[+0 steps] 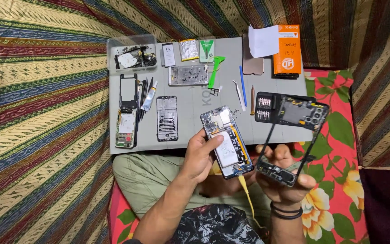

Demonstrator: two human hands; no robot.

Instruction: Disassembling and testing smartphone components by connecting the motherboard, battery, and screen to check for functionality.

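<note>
My left hand [199,156] grips an opened phone body [227,141] by its left side, its battery and circuit boards facing up. A yellow strip [246,192] hangs from the phone's lower end. My right hand [281,180] holds a black phone frame [293,138] by its lower end, tilted up to the right, just right of the phone body. Both are held above my lap, in front of the grey work mat [190,101].
On the mat lie a clear box of parts [132,56], several phone panels and frames [166,118], a glue tube [149,98], tweezers [238,94], a blue pry tool [243,86], a black screwdriver bit case [265,108], an orange box [287,50] and a white paper [262,40]. Striped and flowered cloths surround it.
</note>
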